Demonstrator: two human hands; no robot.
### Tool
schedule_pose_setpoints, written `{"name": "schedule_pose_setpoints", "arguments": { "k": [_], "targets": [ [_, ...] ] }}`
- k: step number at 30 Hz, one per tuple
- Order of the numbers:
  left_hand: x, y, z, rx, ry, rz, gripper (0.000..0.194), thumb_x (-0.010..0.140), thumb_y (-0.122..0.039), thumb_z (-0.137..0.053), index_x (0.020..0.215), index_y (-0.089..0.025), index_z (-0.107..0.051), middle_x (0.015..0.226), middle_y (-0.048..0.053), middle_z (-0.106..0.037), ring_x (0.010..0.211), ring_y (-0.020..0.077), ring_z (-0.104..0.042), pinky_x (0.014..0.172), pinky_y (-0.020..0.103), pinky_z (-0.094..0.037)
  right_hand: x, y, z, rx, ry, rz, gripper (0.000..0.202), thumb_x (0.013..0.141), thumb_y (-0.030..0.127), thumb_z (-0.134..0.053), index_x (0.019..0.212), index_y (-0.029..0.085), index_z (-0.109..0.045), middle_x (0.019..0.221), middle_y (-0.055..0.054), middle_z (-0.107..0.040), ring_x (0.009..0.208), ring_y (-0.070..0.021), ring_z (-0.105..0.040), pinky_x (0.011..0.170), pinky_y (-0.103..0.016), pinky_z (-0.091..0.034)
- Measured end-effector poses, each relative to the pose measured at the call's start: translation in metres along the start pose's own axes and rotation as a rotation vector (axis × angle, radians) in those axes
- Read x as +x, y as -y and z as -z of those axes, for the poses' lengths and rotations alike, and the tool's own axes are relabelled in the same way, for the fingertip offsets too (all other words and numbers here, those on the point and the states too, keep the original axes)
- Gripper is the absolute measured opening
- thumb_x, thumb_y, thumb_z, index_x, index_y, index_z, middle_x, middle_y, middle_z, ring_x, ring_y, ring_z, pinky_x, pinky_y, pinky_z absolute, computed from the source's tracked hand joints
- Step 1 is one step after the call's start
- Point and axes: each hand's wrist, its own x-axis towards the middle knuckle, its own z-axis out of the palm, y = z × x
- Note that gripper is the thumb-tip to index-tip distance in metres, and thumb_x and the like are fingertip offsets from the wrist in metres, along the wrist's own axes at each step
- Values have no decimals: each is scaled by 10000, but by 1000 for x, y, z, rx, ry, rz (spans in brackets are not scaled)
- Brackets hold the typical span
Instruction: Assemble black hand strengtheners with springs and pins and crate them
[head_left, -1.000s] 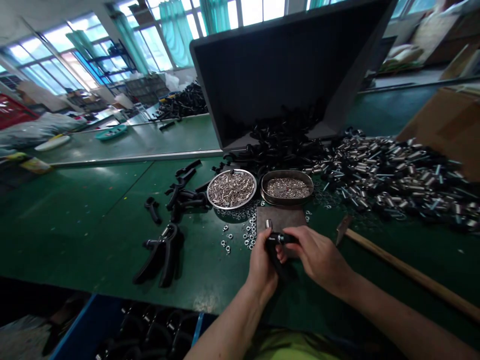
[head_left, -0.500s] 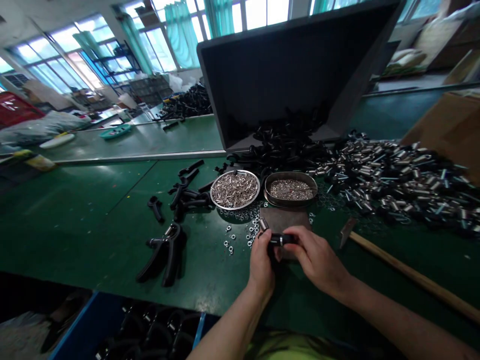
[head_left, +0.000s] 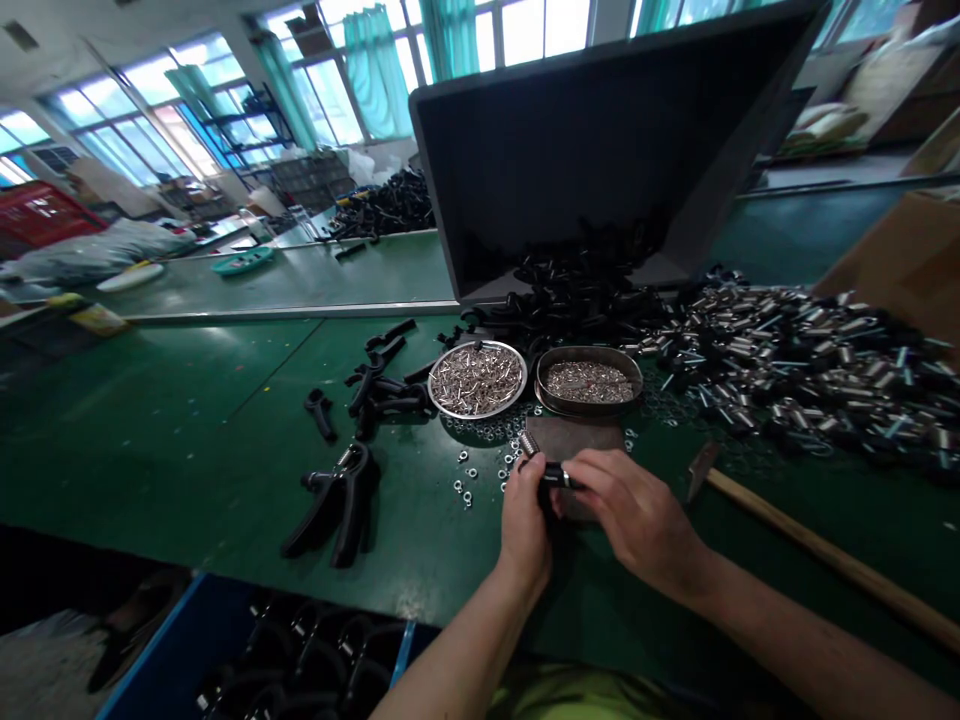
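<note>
My left hand (head_left: 523, 525) is closed around a black plastic clamp part (head_left: 553, 475) over a flat metal plate (head_left: 577, 432). A coiled metal spring (head_left: 529, 444) sticks up from the part above my left thumb. My right hand (head_left: 637, 515) pinches the part's right end, where a shiny metal band shows; the fingers hide the tip. Small nuts (head_left: 468, 498) lie scattered left of the hands. Behind them stand a round dish of metal pins (head_left: 478, 380) and an oval tin (head_left: 637, 384) of small metal pieces.
A spring clamp (head_left: 349, 505) lies at left, near loose black handles (head_left: 386, 392). To the right rests a hammer (head_left: 810, 535). Behind are a large tipped grey bin (head_left: 435, 190) and a heap of springs and bolts (head_left: 810, 365). A blue crate (head_left: 154, 660) with clamps sits below the table edge.
The fingers of my right hand have shifted and curled differently at the clamp part's right end. My left hand keeps its grip. The whole view has shifted slightly.
</note>
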Motion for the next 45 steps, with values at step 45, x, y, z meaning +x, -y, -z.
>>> {"name": "schedule_pose_setpoints", "arguments": {
  "k": [45],
  "targets": [
    [17,-11,27,1627,193,-569,574,583,-464,-757,1067,-218,-570,1072,50,-580,989,262,-517,856,420,-437,181,-79,-121,-237,180,-65,143,831,170,-550,744,189,-662,825,-83,-660,867,-224,-524,762,-322,-394]
  ]
}}
